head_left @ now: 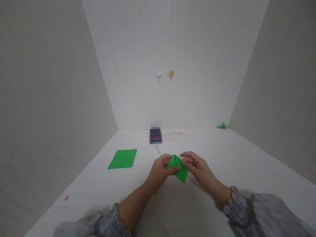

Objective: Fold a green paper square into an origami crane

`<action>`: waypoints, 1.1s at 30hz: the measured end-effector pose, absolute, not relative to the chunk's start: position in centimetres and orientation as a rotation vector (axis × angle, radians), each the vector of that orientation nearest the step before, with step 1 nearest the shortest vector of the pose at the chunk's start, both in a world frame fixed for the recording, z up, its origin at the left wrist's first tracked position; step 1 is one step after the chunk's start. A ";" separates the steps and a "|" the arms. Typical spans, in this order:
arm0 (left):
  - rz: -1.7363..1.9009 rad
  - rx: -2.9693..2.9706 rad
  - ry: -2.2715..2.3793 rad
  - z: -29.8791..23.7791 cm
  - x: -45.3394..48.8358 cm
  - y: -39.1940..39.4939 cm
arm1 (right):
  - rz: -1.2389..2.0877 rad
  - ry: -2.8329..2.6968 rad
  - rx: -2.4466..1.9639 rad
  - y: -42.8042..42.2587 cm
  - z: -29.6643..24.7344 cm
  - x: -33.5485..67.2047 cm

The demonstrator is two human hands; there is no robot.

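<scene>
A folded piece of green paper [181,174] with creased, pointed corners is held up over the white table. My left hand [163,170] grips it from the left, the thumb lying across its front and the fingers behind. At its right edge, my right hand [195,164] pinches the paper between thumb and bent fingers, with the index finger stretched out above. Farther left, a flat green square of paper [122,158] lies on the table, apart from both hands.
A phone-like dark device [155,135] stands near the back wall, with a white cable [158,212] running toward me. Folded green paper [222,126] sits in the back right corner. A small red object [66,198] lies at left. Two hooks [171,74] hang on the wall.
</scene>
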State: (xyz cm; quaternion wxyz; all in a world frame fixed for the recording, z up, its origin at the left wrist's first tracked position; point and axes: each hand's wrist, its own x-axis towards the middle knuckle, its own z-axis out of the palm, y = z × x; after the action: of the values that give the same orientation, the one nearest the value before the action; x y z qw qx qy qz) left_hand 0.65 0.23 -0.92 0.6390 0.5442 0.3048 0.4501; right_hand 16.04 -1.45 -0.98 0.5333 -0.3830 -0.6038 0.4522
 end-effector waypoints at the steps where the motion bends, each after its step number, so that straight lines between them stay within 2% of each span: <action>1: 1.013 1.261 0.715 -1.0 0.6 0.3 | 1.090 -1.441 -0.901 -1.5 -1.0 16.0; 9: 1.141 1.359 0.871 -1.0 0.7 0.6 | 0.960 -1.439 -0.953 -1.9 -0.3 15.9; 19: 1.248 1.426 0.889 -1.2 0.7 0.4 | 1.065 -1.404 -0.964 -1.8 -0.7 15.9; 26: 1.205 1.328 0.779 -1.2 0.7 0.2 | 1.211 -1.309 -0.896 -1.5 -1.9 16.0; 33: 1.101 1.203 0.685 -1.3 0.9 0.0 | 1.205 -1.359 -0.884 -1.6 -1.7 15.9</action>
State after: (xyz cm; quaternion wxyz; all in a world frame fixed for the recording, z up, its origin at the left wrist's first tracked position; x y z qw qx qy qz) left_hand 0.90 0.02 -1.28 0.6338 0.5260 0.2994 0.4816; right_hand 15.92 -1.59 -1.73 0.5318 -0.3705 -0.5698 0.5052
